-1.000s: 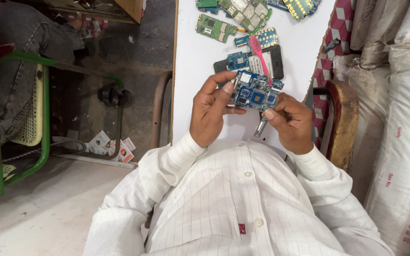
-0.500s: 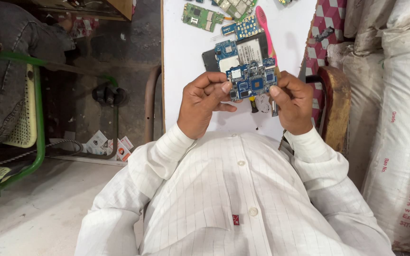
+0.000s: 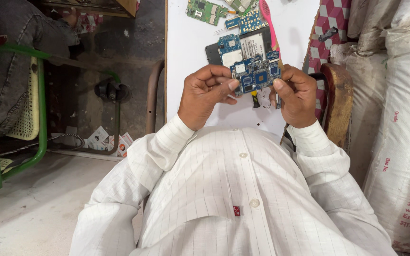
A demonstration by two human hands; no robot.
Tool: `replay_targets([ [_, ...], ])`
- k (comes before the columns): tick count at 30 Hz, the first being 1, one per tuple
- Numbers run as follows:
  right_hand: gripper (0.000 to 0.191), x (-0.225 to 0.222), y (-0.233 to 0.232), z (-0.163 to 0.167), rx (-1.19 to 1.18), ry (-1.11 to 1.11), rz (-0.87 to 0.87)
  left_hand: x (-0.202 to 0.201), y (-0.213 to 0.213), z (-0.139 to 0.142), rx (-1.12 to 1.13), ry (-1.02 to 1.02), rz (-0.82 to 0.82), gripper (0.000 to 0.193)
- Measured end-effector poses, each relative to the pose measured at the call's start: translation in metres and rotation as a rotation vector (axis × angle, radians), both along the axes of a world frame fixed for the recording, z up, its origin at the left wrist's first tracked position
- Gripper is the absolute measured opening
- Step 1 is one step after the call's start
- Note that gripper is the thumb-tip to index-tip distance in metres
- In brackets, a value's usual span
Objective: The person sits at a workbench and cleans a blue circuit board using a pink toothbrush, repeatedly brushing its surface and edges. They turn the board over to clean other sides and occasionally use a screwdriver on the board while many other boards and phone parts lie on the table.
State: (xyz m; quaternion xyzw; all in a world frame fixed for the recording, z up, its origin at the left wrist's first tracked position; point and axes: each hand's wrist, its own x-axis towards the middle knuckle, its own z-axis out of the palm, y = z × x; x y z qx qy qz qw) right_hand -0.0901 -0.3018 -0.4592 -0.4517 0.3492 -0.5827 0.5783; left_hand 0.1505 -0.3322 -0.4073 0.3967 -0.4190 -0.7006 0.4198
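Seen from the head camera, looking down over a white checked shirt [image 3: 243, 199] at a white bench [image 3: 191, 61].

Small blue circuit board [image 3: 256, 75] held up above the bench edge, between the two hands, component side facing the camera. Left hand [image 3: 205, 95] at the board's left edge, thumb tip pressed on the lower left corner, fingers curled behind: clamped on the board. Right hand [image 3: 297, 97] at the board's right edge, thumb against the lower right corner, fingers wrapped round the back: also clamped on it. Below the board, between the two hands, a slim tool with a dark and yellow grip [image 3: 256, 98] pointing down; which hand carries it cannot be told.

Just behind the board, lying on the bench, a larger blue board with metal shields [image 3: 236, 50] on a dark plate. Further up, a green board [image 3: 206, 10] and a pink-handled brush [image 3: 267, 19].

To the left, a green-framed chair [image 3: 34, 104] on a concrete floor. To the right, white woven sacks [image 3: 399, 123].
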Motion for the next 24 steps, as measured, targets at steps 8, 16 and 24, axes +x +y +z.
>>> replay_targets([
  [8,0.022,0.006,0.003,-0.003,-0.065,0.085,0.027,0.003,0.004,0.023,-0.583,-0.500,0.112,0.048],
  [16,0.021,0.015,0.009,0.001,-0.076,0.173,0.063,-0.009,-0.002,0.028,-1.114,-0.883,0.027,0.027],
  [24,0.022,0.017,0.011,0.002,-0.089,0.171,0.062,-0.012,-0.003,0.020,-1.081,-0.877,0.035,0.023],
])
